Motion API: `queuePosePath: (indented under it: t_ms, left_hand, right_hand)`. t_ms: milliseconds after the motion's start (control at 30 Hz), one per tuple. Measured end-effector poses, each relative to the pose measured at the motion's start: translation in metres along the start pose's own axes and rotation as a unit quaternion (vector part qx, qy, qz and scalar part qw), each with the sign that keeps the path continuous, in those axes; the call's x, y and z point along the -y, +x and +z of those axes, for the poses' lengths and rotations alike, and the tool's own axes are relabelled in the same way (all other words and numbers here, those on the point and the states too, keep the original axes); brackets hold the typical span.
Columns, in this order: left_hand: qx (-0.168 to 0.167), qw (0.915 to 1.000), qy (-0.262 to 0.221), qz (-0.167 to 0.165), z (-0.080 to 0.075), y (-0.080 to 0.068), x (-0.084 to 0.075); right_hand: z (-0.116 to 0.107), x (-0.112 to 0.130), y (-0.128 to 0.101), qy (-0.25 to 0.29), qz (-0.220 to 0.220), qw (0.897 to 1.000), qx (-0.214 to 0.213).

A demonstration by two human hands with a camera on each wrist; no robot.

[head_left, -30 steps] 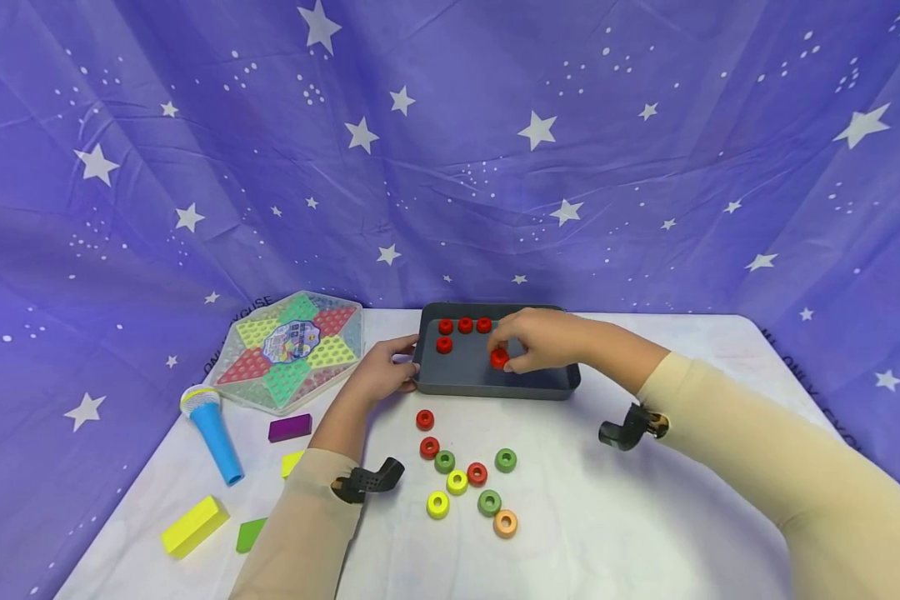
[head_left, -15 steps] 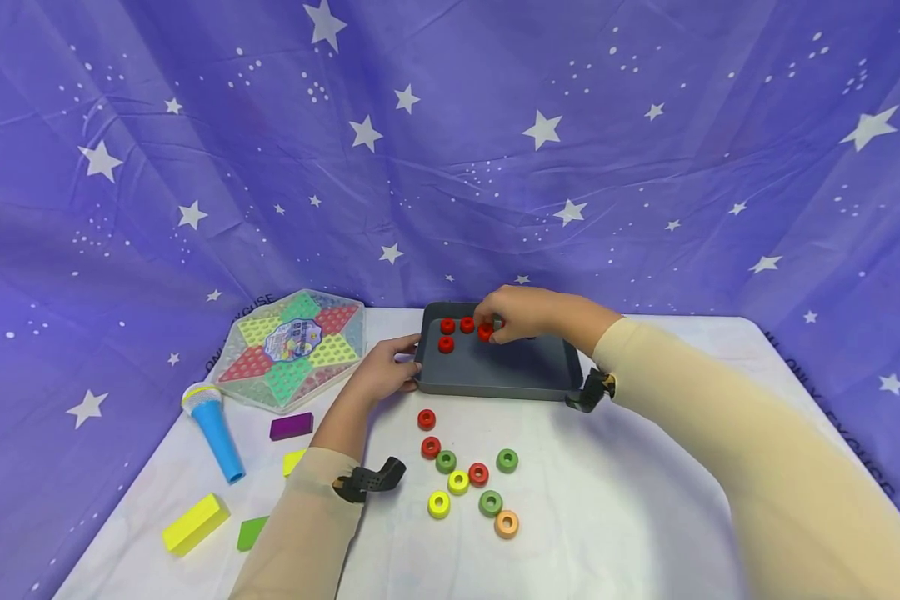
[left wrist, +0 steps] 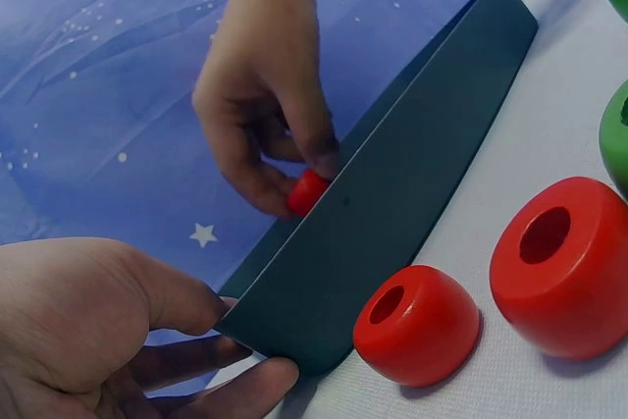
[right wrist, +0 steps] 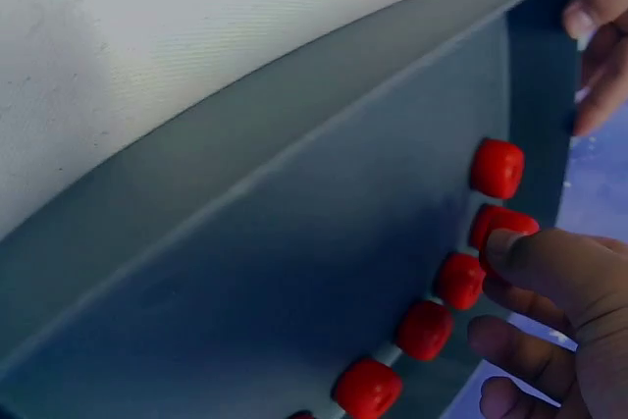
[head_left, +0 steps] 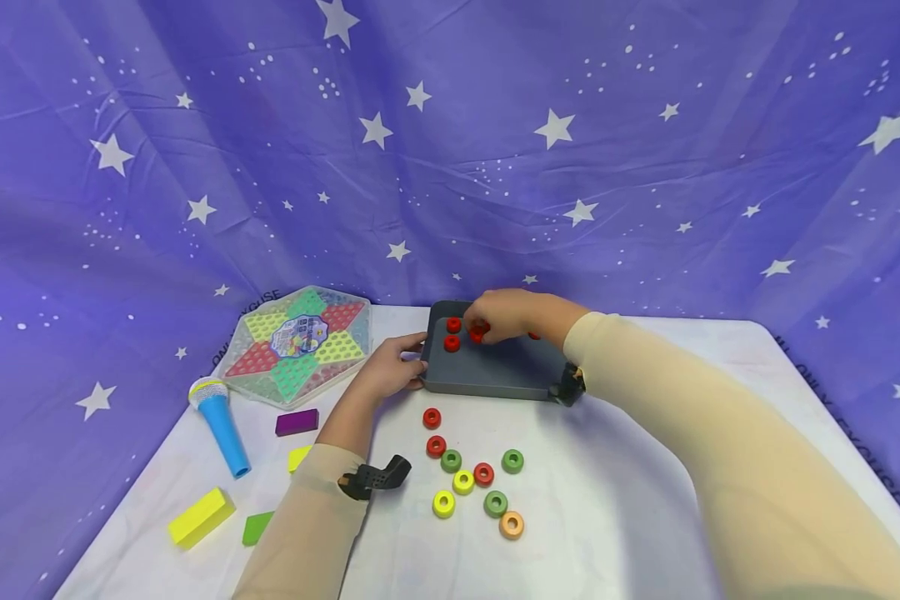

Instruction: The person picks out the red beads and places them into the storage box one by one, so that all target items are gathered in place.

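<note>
A dark grey tray [head_left: 495, 377] lies at the table's far middle. My left hand [head_left: 411, 367] grips its front left corner, seen close in the left wrist view [left wrist: 226, 350]. My right hand [head_left: 483, 327] reaches into the tray's back left and pinches a red ring [head_left: 478, 334] [left wrist: 307, 191] beside other red rings [head_left: 452, 342]. In the right wrist view, several red rings [right wrist: 425, 329] stand in a row along the tray wall [right wrist: 294, 193], and my thumb lies on one of them [right wrist: 494, 224].
Loose rings lie on the white table in front of the tray: red [head_left: 431, 417], green [head_left: 512, 460], yellow [head_left: 443, 503], orange [head_left: 511, 524]. To the left are a checkers board [head_left: 297, 346], a blue toy microphone [head_left: 221, 425], a purple block [head_left: 297, 422] and a yellow block [head_left: 200, 517].
My right hand has carried the red ring from the tray's front middle to its back left, beside the other red rings. My left hand has stayed on the tray corner.
</note>
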State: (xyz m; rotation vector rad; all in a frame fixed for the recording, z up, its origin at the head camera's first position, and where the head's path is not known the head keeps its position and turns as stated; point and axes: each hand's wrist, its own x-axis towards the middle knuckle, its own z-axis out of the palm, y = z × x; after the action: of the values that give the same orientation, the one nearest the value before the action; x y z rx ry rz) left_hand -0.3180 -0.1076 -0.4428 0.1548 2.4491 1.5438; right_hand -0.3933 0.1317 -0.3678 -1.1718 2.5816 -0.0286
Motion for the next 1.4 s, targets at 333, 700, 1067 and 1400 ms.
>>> queuePosePath:
  t_ms: [333, 700, 1067, 1400]
  left_hand:
    - [-0.004, 1.0, 0.003, -0.006, 0.0, 0.001, 0.0]
    - [-0.001, 1.0, 0.006, -0.005, 0.001, 0.002, 0.0]
    - [0.0, 0.9998, 0.015, -0.01, -0.001, 0.0, -0.003]
    - [0.005, 0.9999, 0.008, -0.007, -0.001, 0.002, 0.0]
  right_hand:
    - [0.021, -0.004, 0.019, -0.061, -0.01, 0.998, -0.001]
    - [0.021, -0.006, 0.015, -0.062, -0.008, 0.998, -0.008]
    - [-0.005, 0.015, -0.04, 0.038, -0.034, 0.996, -0.067]
    - [0.05, 0.056, -0.103, 0.178, -0.092, 0.977, -0.07]
